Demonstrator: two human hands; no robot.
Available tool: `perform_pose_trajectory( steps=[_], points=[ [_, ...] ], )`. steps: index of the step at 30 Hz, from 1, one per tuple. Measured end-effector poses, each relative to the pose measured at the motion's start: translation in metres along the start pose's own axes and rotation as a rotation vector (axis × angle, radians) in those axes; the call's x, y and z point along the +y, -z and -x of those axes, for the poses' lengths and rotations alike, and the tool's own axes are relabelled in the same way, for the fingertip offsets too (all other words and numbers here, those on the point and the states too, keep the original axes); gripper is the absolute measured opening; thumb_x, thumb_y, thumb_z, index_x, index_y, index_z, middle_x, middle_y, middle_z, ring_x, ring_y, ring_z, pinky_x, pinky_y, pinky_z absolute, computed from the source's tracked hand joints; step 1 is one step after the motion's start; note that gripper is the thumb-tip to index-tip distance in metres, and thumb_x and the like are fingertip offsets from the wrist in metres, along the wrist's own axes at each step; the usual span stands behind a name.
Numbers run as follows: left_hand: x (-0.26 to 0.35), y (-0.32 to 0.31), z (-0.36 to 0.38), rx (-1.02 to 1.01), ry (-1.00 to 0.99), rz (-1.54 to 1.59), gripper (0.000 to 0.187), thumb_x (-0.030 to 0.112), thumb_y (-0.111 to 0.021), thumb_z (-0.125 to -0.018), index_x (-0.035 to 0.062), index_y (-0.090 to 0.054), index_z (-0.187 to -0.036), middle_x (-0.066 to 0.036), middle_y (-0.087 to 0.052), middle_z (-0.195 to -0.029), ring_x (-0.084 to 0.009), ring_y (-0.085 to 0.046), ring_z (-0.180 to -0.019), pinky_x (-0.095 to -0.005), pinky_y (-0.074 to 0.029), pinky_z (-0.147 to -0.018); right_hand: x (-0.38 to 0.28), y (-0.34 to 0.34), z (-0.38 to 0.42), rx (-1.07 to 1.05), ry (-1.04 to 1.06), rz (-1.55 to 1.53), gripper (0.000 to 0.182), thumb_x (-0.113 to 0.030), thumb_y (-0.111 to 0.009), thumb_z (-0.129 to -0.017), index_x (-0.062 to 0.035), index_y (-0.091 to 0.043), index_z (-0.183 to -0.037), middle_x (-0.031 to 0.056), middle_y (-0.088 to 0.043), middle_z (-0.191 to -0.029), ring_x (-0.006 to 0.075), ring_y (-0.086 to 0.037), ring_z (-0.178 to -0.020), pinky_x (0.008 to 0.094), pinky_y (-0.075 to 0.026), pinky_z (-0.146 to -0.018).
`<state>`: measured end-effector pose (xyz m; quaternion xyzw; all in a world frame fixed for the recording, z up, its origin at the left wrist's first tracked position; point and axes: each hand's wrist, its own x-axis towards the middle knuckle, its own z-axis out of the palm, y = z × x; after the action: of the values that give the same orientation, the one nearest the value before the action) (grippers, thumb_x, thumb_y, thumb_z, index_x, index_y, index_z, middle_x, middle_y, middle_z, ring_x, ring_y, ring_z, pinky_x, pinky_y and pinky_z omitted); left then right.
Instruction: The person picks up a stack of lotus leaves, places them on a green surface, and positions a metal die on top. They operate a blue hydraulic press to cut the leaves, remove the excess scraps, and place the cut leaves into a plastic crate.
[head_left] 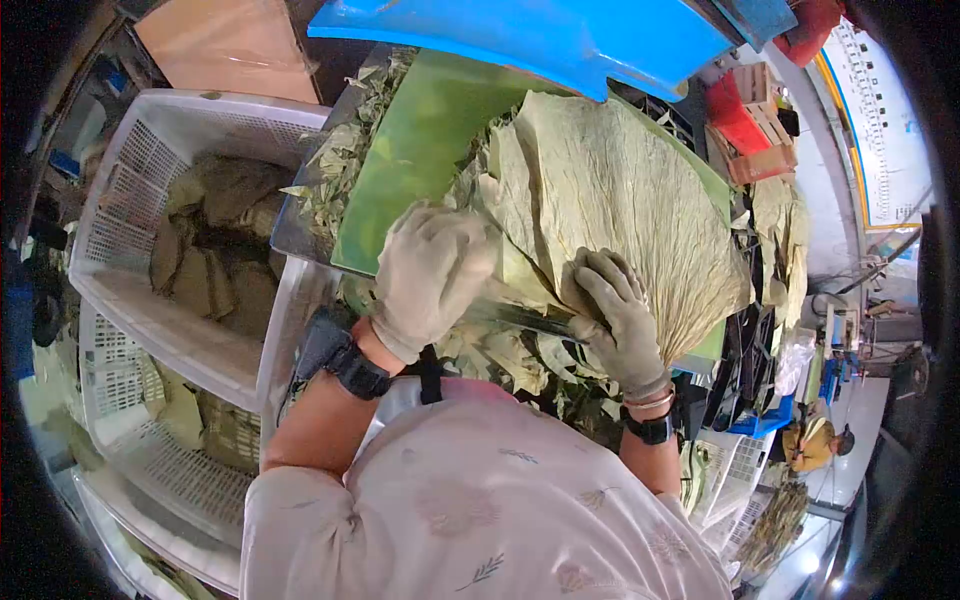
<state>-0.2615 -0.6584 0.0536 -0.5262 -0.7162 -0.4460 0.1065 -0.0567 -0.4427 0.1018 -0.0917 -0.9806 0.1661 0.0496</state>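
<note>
A large dried lotus leaf [625,190], pale green with veins fanning out, lies across a green board [410,140]. My right hand [620,325], gloved, presses on the leaf's near part, with fingers bent over its folded edge and the thumb below. My left hand [435,280], also gloved, is closed in a fist at the near left side of the leaf; whatever it grips is hidden. Between the hands runs a dark, narrow, straight strip [530,318], whose kind I cannot make out. Leaf scraps [500,355] lie below it, close to my body.
To the left, a white plastic crate [175,320] holds brownish leaves [220,270]; another crate [150,435] stands below it. A blue plastic piece [520,45] spans the far side. Crumpled leaf bits [345,160] border the board. A person [812,443] is far off at right.
</note>
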Motion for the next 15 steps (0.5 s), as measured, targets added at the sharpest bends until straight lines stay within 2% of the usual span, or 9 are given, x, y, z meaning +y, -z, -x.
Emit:
perform_pose_trajectory(
  steps=[2,3,5,6,10,12,13,15],
  points=[
    [0.004,-0.004,-0.016,0.044,0.342,0.215,0.052,0.039,-0.067,-0.094,-0.0021,-0.057,-0.124,-0.018,-0.071,-0.092,-0.0401,-0.069,-0.088,-0.0497,-0.053,-0.082,-0.001,-0.002,-0.001,-0.001,-0.016,0.013,0.060,-0.042,-0.070,-0.089,-0.0105,-0.059,-0.138,0.0174,-0.052,-0.147,0.0433,-0.042,-0.140,0.0520,-0.034,-0.116],
    [0.006,-0.005,-0.025,0.043,0.342,0.223,0.052,0.039,-0.067,-0.094,-0.0021,-0.057,-0.124,-0.018,-0.071,-0.092,-0.0401,-0.069,-0.088,-0.0497,-0.053,-0.082,-0.001,-0.002,-0.002,0.003,-0.023,0.019,0.060,-0.043,-0.070,-0.089,-0.0110,-0.059,-0.138,0.0175,-0.053,-0.146,0.0431,-0.043,-0.139,0.0521,-0.034,-0.116],
    [0.004,-0.005,-0.041,0.004,0.409,-0.046,0.060,0.043,-0.072,-0.091,-0.0030,-0.053,-0.123,-0.020,-0.069,-0.079,-0.0433,-0.067,-0.073,-0.0494,-0.052,-0.064,-0.007,-0.004,-0.006,0.021,-0.047,0.034,0.061,-0.044,-0.070,-0.088,-0.0116,-0.059,-0.139,0.0176,-0.054,-0.143,0.0425,-0.045,-0.137,0.0521,-0.035,-0.115],
    [-0.005,-0.012,-0.042,0.000,0.322,-0.084,0.055,0.041,-0.074,-0.089,-0.0015,-0.057,-0.117,-0.022,-0.066,-0.076,-0.0459,-0.066,-0.070,-0.0509,-0.051,-0.061,-0.010,-0.006,-0.008,0.040,-0.062,0.045,0.062,-0.045,-0.069,-0.088,-0.0121,-0.058,-0.139,0.0177,-0.055,-0.140,0.0418,-0.046,-0.134,0.0522,-0.035,-0.114],
    [-0.010,-0.019,-0.046,-0.046,0.364,-0.030,0.045,0.038,-0.075,-0.086,0.0015,-0.061,-0.110,-0.022,-0.068,-0.085,-0.0452,-0.066,-0.080,-0.0515,-0.051,-0.069,-0.022,-0.012,-0.019,0.023,-0.123,0.138,0.063,-0.043,-0.069,-0.087,-0.0154,-0.055,-0.142,0.0156,-0.054,-0.134,0.0390,-0.046,-0.131,0.0544,-0.033,-0.110],
    [-0.002,-0.016,-0.046,0.060,0.296,-0.173,0.039,0.034,-0.076,-0.083,0.0035,-0.063,-0.103,-0.020,-0.067,-0.097,-0.0447,-0.063,-0.092,-0.0526,-0.049,-0.081,-0.023,-0.014,-0.019,0.024,-0.124,0.160,0.064,-0.043,-0.070,-0.087,-0.0163,-0.054,-0.144,0.0152,-0.053,-0.136,0.0392,-0.046,-0.131,0.0556,-0.033,-0.109],
    [0.003,-0.015,-0.046,0.065,0.297,-0.177,0.039,0.034,-0.076,-0.083,0.0035,-0.063,-0.103,-0.020,-0.067,-0.097,-0.0447,-0.063,-0.092,-0.0526,-0.049,-0.081,-0.023,-0.014,-0.019,0.020,-0.124,0.177,0.066,-0.042,-0.070,-0.086,-0.0171,-0.053,-0.145,0.0147,-0.052,-0.138,0.0393,-0.045,-0.132,0.0567,-0.033,-0.109],
    [0.011,-0.014,-0.044,0.178,0.096,-0.195,0.034,0.031,-0.075,-0.082,0.0043,-0.063,-0.100,-0.018,-0.065,-0.105,-0.0439,-0.058,-0.100,-0.0548,-0.044,-0.090,-0.021,-0.014,-0.020,0.015,-0.134,0.169,0.067,-0.045,-0.071,-0.086,-0.0176,-0.052,-0.144,0.0138,-0.051,-0.139,0.0396,-0.045,-0.132,0.0579,-0.033,-0.108]
  ],
)
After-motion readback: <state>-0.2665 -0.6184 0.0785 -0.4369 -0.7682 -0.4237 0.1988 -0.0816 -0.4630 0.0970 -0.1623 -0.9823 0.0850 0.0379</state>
